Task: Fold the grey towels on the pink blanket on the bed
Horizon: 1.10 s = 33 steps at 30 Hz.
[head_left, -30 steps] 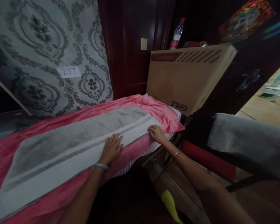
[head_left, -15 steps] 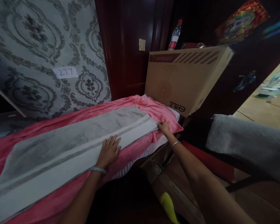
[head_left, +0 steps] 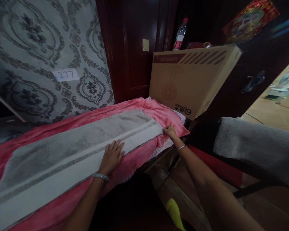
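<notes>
A long grey towel (head_left: 69, 150) with pale stripes lies spread flat over a pink blanket (head_left: 159, 115) on a raised surface. My left hand (head_left: 112, 155) rests flat on the towel's near edge, fingers stretched out. My right hand (head_left: 170, 131) is at the towel's right near corner, fingers closed in a pinch on the corner. Both wrists wear a bangle.
A large cardboard box (head_left: 190, 77) stands at the blanket's far right end, with a plastic bottle (head_left: 179, 34) behind it. Patterned wallpaper with a "277" label (head_left: 65, 75) is at the back left. A grey fluffy cloth (head_left: 252, 147) lies at right; a yellow object (head_left: 174, 213) sits below.
My right hand slid rightward along the towel's edge to its corner and closed on it. My left hand stayed pressed flat in place.
</notes>
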### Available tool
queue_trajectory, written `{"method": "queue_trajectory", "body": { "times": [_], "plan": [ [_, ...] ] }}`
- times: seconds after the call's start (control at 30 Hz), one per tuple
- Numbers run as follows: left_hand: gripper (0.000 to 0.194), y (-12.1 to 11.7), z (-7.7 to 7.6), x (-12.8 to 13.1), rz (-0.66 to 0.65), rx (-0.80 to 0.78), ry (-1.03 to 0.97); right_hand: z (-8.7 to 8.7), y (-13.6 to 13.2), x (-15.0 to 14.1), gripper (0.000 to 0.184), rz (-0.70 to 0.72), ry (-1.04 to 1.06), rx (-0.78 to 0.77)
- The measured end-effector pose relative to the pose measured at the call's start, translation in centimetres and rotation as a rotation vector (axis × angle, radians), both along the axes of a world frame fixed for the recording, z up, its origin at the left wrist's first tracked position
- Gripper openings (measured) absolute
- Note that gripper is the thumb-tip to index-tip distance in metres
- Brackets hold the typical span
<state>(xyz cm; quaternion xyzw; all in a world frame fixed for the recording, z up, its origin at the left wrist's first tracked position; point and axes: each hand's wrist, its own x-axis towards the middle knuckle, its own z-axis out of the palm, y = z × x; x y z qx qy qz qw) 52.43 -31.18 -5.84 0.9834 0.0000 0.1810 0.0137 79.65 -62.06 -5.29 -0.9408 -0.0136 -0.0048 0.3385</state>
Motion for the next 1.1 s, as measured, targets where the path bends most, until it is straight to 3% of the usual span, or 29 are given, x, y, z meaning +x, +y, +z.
{"method": "queue_trajectory", "body": {
  "times": [0.3, 0.67, 0.93, 1.03, 1.1],
  "plan": [
    [0.048, -0.2, 0.1, -0.1, 0.002, -0.011, -0.013, 0.9, 0.0, 0.8, 0.023, 0.101, 0.007, -0.002],
    [0.050, -0.4, 0.7, -0.3, 0.006, -0.001, 0.048, -1.1, 1.0, 1.2, 0.020, 0.068, -0.059, -0.045],
    [0.049, -1.4, 0.6, -0.5, 0.058, -0.027, 0.022, -0.4, 0.8, -0.2, 0.025, 0.060, -0.165, -0.112],
    [0.050, -1.8, 0.9, -0.7, 0.063, -0.042, 0.043, 0.7, 2.6, -1.6, 0.036, 0.092, -0.328, -0.148],
    [0.050, -2.0, 1.1, -0.7, 0.077, -0.034, 0.069, 1.4, 5.1, -3.4, 0.043, 0.243, -0.503, -0.167]
  ]
}}
